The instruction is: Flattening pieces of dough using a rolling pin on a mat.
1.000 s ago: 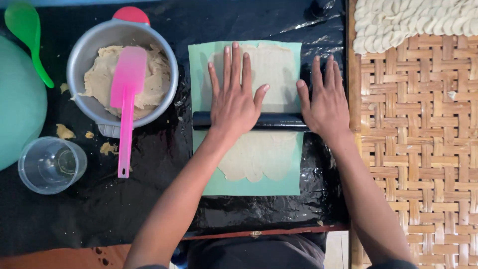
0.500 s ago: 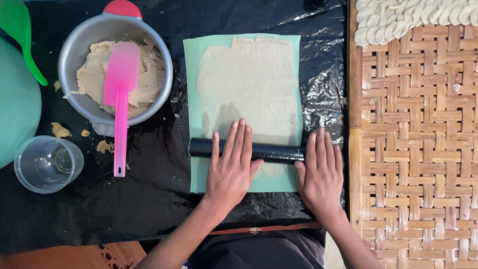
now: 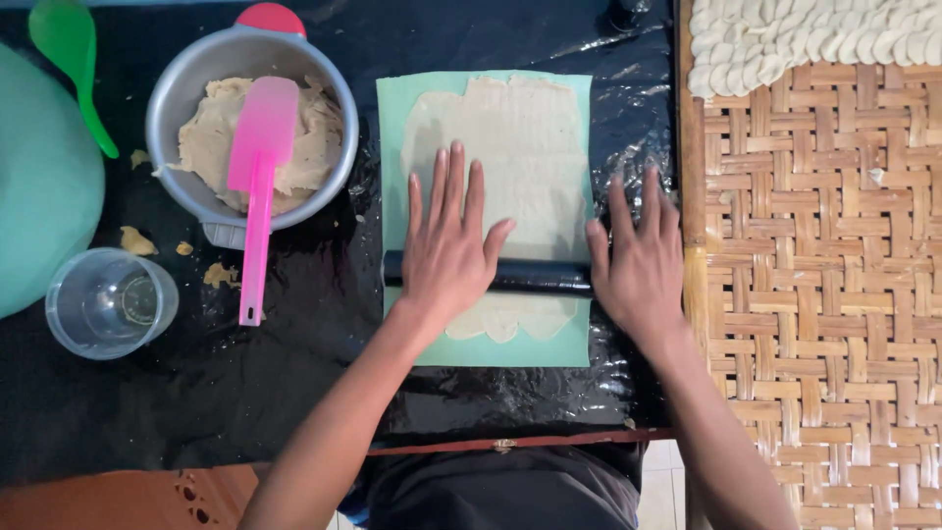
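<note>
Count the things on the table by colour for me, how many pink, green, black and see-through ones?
Pink: 1, the spatula
Green: 3, the spoon, the sheet, the big round thing
Black: 1, the rolling pin
See-through: 1, the cup
Total: 6

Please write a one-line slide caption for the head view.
Both hands, left hand and right hand, press a black rolling pin over flat beige dough.

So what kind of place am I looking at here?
Probably a home or small food-making workspace. Both hands, left and right, press a dark rolling pin over thin dough on a green sheet; a bowl of dough and shaped pieces on a woven tray sit nearby.
</note>
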